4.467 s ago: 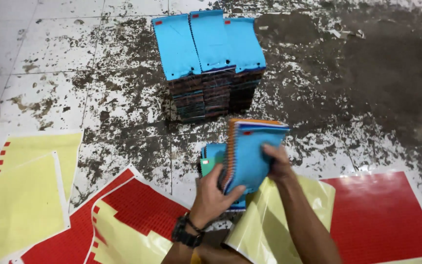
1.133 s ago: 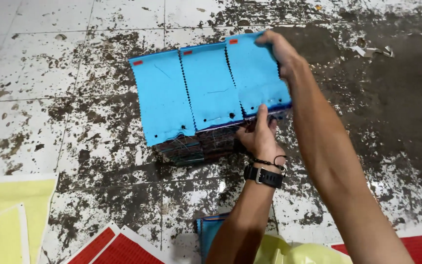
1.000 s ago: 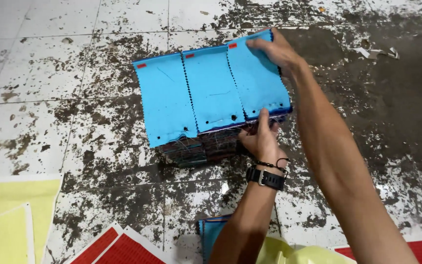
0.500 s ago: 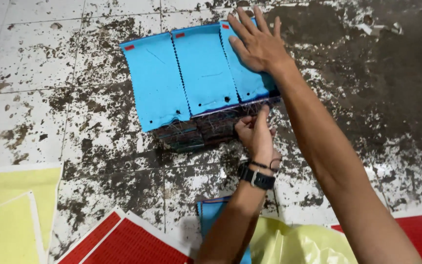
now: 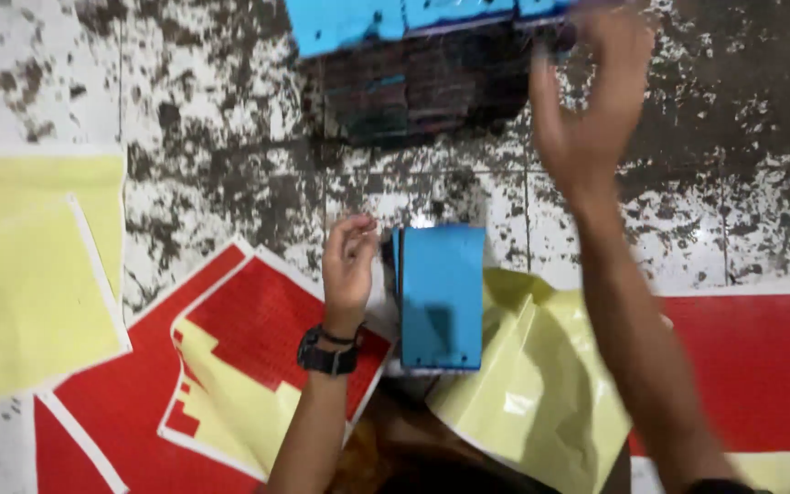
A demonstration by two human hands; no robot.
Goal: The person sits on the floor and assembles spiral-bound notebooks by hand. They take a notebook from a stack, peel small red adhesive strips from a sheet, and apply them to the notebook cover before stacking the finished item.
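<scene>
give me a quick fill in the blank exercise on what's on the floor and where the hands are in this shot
1. The left hand, with a black ____ on its wrist, is beside the upright blue-covered notebooks.
2. The blurred right hand is raised near the tall stack of blue-topped notebooks on the stained ____ floor.
3. The red sheets lie next to pale ____ sheets.

Missing words: watch; tiled; yellow
</scene>
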